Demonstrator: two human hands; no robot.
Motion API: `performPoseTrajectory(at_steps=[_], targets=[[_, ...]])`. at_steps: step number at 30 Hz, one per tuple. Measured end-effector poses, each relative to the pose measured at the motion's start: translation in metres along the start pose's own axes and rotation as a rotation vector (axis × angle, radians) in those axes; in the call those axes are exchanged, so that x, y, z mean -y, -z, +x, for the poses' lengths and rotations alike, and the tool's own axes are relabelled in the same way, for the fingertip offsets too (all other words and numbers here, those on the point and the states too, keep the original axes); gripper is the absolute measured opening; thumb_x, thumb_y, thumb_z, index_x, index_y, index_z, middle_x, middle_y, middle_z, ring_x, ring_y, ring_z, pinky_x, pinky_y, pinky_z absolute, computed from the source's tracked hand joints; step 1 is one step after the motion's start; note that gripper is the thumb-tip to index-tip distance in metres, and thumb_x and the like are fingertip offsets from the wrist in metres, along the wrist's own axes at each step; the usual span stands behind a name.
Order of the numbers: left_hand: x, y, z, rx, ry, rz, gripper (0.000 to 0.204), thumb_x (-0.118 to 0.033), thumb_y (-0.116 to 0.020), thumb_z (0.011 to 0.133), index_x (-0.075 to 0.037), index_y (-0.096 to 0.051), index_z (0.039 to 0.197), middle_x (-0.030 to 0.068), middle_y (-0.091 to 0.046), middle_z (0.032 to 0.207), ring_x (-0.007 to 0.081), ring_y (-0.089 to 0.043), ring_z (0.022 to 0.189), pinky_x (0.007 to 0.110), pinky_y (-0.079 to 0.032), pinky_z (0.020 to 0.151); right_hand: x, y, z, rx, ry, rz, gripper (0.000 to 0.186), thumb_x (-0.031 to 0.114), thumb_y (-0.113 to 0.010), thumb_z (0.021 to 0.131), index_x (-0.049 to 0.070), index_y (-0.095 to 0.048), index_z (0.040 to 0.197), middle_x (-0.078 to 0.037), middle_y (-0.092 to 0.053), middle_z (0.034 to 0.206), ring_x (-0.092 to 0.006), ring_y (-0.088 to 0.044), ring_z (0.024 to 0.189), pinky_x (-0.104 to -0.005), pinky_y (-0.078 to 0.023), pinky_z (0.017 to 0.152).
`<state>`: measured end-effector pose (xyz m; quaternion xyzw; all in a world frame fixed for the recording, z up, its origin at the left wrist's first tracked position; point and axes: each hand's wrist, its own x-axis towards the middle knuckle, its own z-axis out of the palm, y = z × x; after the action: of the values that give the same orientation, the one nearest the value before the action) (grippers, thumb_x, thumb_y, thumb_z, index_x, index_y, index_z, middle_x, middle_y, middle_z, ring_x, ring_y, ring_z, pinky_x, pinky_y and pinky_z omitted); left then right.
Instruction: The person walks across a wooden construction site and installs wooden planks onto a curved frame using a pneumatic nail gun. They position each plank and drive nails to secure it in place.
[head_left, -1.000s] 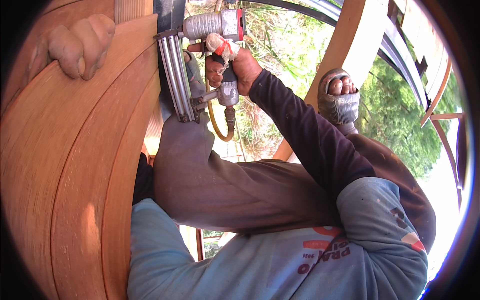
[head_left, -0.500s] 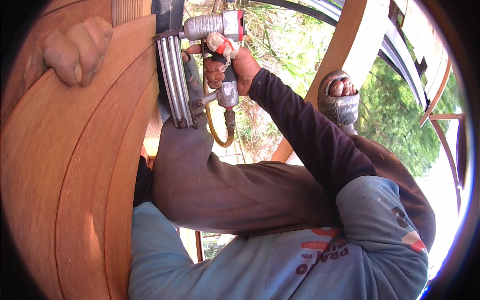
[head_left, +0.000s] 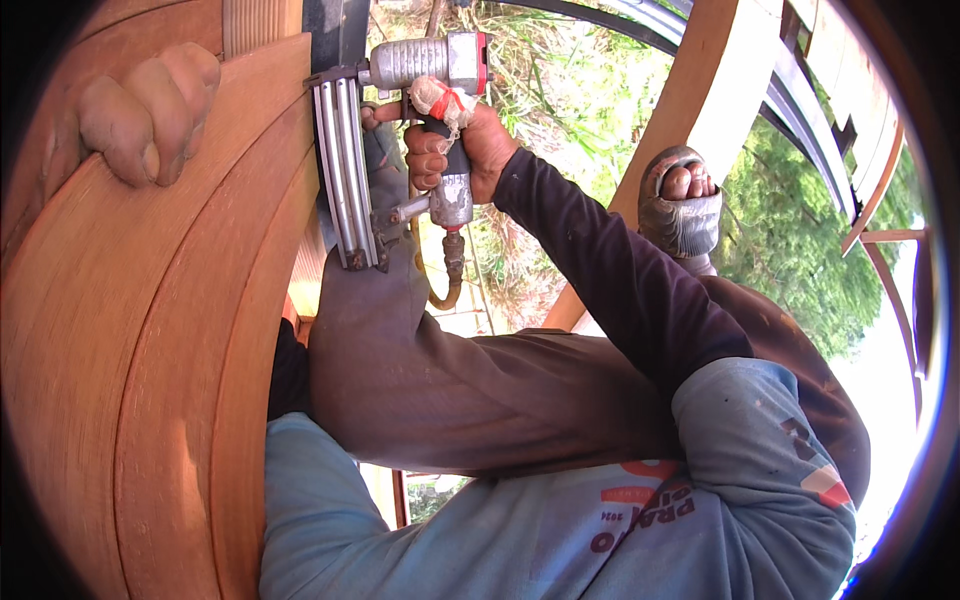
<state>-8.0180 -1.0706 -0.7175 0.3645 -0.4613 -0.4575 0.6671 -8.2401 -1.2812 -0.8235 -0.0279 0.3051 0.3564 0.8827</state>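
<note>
My right hand (head_left: 463, 150) grips the handle of a pneumatic nail gun (head_left: 432, 66), index finger stretched out by the trigger. A pale wrapping with a red tie sits on the gun above my fingers. Its long ribbed metal magazine (head_left: 345, 170) stands beside the boards, and the nose meets a dark metal bar (head_left: 338, 35) near the board ends. At the upper left, the fingers of my left hand (head_left: 155, 115) curl over the edge of a curved wooden board (head_left: 110, 260); the thumb and palm are hidden behind it.
A hose (head_left: 447, 297) hangs from the gun's handle beside my bent leg (head_left: 480, 390). More curved wooden slats (head_left: 200, 330) lie alongside the held board. A thick timber beam (head_left: 690, 110) slants behind my sandalled foot (head_left: 682, 205). Grass and trees show beyond.
The nail gun and my right hand have dropped slightly, with the nose still at the bar. My left fingers have shifted a little, staying curled over the board's edge.
</note>
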Motion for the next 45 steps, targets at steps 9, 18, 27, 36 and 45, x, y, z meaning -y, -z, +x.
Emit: performPoseTrajectory(at_steps=[9,18,27,36,45], targets=[[-0.01,-0.016,0.001,-0.117,-0.039,-0.008,0.046,-0.043,-0.021,0.098,-0.015,-0.048,0.074,0.0006,-0.05,0.069,0.0146,-0.037,0.068,0.03,-0.029,0.069,0.008,-0.009,-0.011,-0.05,0.086,-0.03,0.052,0.04,-0.048,0.091,0.0,-0.049,0.124,0.005,-0.038,0.056,-0.0069,-0.037,0.048,-0.0241,-0.035,0.05],[-0.018,-0.024,0.005,-0.132,0.087,0.035,0.046,-0.041,-0.018,0.099,-0.016,-0.046,0.072,0.0002,-0.048,0.068,0.0149,-0.036,0.068,0.032,-0.028,0.072,0.021,-0.013,-0.003,0.053,0.098,-0.108,0.055,0.037,-0.044,0.092,-0.001,-0.042,0.131,0.003,-0.042,0.059,-0.0078,-0.037,0.047,-0.0252,-0.034,0.048],[-0.01,-0.031,0.009,-0.195,0.002,0.028,0.045,-0.04,-0.017,0.1,-0.015,-0.044,0.073,-0.0004,-0.046,0.069,0.0145,-0.034,0.067,0.032,-0.028,0.071,0.025,-0.012,0.004,0.041,0.068,-0.055,0.039,0.038,-0.052,0.09,0.004,-0.058,0.108,0.003,-0.042,0.055,-0.0103,-0.039,0.046,-0.0267,-0.035,0.047],[-0.007,-0.025,0.002,-0.231,-0.093,0.005,0.038,-0.038,-0.024,0.098,-0.017,-0.045,0.074,-0.0023,-0.049,0.069,0.0134,-0.036,0.067,0.031,-0.025,0.07,0.039,-0.019,-0.013,0.0,0.118,-0.18,0.046,0.04,-0.051,0.09,0.001,-0.053,0.114,0.005,-0.041,0.058,-0.0083,-0.04,0.05,-0.0251,-0.037,0.052],[-0.002,0.006,-0.014,0.074,-0.087,0.0,0.04,-0.04,-0.027,0.095,-0.012,-0.05,0.077,0.002,-0.05,0.071,0.0182,-0.042,0.075,0.037,-0.029,0.084,0.143,-0.063,-0.027,0.213,0.197,-0.107,0.033,0.027,-0.061,0.082,-0.001,-0.057,0.101,-0.004,-0.052,0.064,-0.0159,-0.051,0.056,-0.0305,-0.043,0.052]])
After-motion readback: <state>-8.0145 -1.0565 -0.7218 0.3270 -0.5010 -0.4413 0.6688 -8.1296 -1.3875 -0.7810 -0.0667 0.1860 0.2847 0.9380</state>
